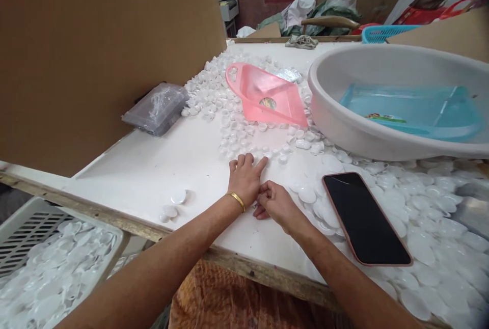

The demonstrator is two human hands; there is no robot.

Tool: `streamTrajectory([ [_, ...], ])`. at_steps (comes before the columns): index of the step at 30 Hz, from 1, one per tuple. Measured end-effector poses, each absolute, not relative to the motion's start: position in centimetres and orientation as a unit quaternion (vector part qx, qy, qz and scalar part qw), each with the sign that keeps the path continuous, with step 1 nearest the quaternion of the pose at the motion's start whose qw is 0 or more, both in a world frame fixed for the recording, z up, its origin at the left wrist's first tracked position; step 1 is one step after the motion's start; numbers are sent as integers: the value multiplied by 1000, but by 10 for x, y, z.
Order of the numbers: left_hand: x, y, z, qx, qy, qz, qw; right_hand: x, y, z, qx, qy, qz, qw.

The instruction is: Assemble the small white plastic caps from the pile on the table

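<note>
Both hands: left (244, 179) flat, right (274, 201) curled, white caps (244, 135) scattered just beyond

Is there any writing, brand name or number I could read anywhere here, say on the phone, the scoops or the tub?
None can be read.
Pink scoop: a round sticker inside, too small and blurred to read.
Blue scoop in the white basin: a coloured sticker, its print too blurred.
Phone: screen dark, no text.
White plastic caps: no markings visible.
</note>
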State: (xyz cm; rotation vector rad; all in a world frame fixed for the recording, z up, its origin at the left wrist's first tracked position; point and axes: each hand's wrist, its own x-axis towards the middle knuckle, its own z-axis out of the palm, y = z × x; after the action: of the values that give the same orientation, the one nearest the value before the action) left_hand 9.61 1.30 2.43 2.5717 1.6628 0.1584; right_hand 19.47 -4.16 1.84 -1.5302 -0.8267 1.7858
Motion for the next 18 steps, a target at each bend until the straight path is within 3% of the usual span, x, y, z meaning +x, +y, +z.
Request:
streamTrajectory([
  [9,91,2,15,806,576,137,-4,191,-47,26,-608,-339,659,285],
  [18,73,-3,30,743,650,151,50,181,-60,28,-569,-368,668,307],
])
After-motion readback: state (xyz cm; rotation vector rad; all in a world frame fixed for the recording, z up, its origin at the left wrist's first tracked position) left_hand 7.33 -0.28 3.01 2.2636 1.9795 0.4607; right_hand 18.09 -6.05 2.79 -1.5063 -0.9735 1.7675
